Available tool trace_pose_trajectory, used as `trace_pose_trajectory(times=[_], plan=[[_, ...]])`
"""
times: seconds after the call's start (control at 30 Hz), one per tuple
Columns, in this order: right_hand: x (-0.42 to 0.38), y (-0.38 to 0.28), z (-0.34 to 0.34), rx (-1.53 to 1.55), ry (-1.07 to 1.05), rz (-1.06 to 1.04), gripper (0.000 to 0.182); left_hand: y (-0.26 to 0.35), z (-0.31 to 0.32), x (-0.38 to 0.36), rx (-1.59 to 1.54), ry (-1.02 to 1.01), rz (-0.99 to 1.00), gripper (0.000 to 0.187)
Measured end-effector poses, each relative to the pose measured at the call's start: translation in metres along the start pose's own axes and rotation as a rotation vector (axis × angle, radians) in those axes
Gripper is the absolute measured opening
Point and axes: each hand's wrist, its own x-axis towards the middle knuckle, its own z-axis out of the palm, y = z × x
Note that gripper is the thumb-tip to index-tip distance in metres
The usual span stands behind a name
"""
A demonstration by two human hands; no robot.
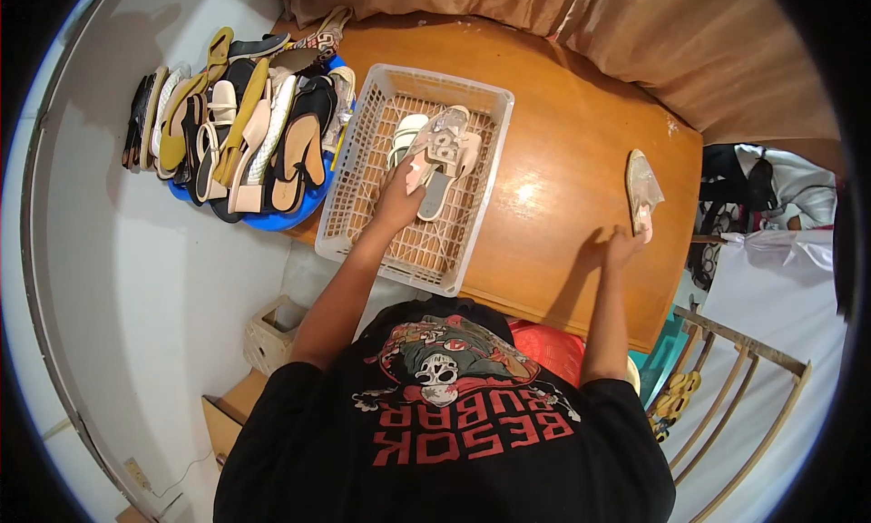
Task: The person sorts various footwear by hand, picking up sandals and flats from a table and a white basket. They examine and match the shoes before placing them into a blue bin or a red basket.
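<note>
My left hand [399, 201] reaches into a white plastic basket [331, 201], its fingers closed on the pink heel end of a sandal [443, 131] with a see-through strap. Beside that sandal in the basket lie a white-strapped sandal [408, 131] and a sandal with a grey sole [437, 195]. Over the right side of the table, my right hand [622, 247] grips a beige sandal [641, 185] with a see-through strap by its heel end, toe pointing away from me.
A blue tub [288, 216] heaped with many sandals stands left of the basket. The brown wooden table [553, 160] spreads between my hands. Brown curtain [689, 51] hangs behind it. A wooden rack [739, 360] with yellow footwear [676, 396] is at lower right.
</note>
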Motion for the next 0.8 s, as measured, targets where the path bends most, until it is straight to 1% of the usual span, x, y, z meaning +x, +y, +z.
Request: trace_pose_trajectory(times=[0.07,0.1,0.17,0.2,0.23,0.27,0.3,0.33,0.4,0.43,0.47,0.5,0.53,0.57,0.6,0.63,0.67,0.7,0.73,0.77,0.8], plan=[[0.034,0.042,0.028,-0.222,0.267,-0.168,0.070,0.028,0.002,0.009,0.449,0.009,-0.037,0.070],[0.056,0.052,0.037,-0.215,0.266,-0.168,0.070,0.028,0.006,0.017,0.451,-0.020,-0.073,0.072],[0.094,0.055,0.046,0.414,-0.137,0.648,0.058,0.019,0.011,0.032,0.486,-0.041,-0.065,0.072],[0.105,0.055,0.050,0.415,-0.143,0.657,0.058,0.015,0.012,0.036,0.520,-0.072,-0.061,0.073],[0.115,0.054,0.051,0.615,-0.294,0.843,0.054,0.016,0.015,0.039,0.526,-0.043,-0.066,0.067],[0.120,0.052,0.053,0.813,-0.446,1.027,0.050,0.016,0.014,0.040,0.535,-0.051,-0.071,0.067],[0.118,0.047,0.057,0.674,-0.412,0.948,0.037,0.018,0.013,0.041,0.555,-0.054,-0.058,0.064],[0.113,0.043,0.056,0.671,-0.414,0.951,0.037,0.020,0.013,0.043,0.570,-0.054,-0.044,0.060],[0.107,0.034,0.055,0.399,-0.350,0.674,0.034,0.024,0.015,0.046,0.527,-0.049,-0.051,0.059],[0.107,0.020,0.047,0.399,-0.357,0.662,0.034,0.026,0.015,0.047,0.485,-0.039,-0.056,0.057],[0.107,0.005,0.033,0.312,-0.420,0.628,0.034,0.030,0.015,0.047,0.475,-0.027,-0.065,0.057],[0.106,-0.011,0.020,0.223,-0.481,0.592,0.035,0.035,0.016,0.046,0.609,0.035,0.016,0.056],[0.104,-0.018,0.015,0.223,-0.485,0.577,0.035,0.037,0.017,0.048,0.743,0.095,0.099,0.055],[0.102,-0.023,0.009,0.220,-0.555,0.596,0.037,0.037,0.019,0.052,0.796,0.101,0.087,0.058],[0.103,-0.027,0.002,0.213,-0.622,0.616,0.039,0.035,0.021,0.056,0.784,0.105,0.082,0.058],[0.096,-0.021,0.005,0.204,-0.619,0.605,0.039,0.031,0.025,0.059,0.766,0.110,0.031,0.061],[0.080,-0.006,0.018,0.245,-0.493,0.463,0.041,0.027,0.027,0.063,0.746,0.114,-0.018,0.065],[0.069,0.006,0.027,0.285,-0.367,0.318,0.044,0.015,0.028,0.073,0.552,0.052,-0.101,0.069],[0.059,0.006,0.028,0.372,-0.317,0.200,0.044,0.006,0.030,0.072,0.537,0.053,-0.102,0.069],[0.047,-0.003,0.026,0.460,-0.265,0.083,0.045,0.000,0.031,0.072,0.450,0.124,-0.071,0.068],[0.033,-0.022,0.014,0.158,-0.378,0.239,0.046,-0.002,0.030,0.074,0.366,0.194,-0.036,0.067]])
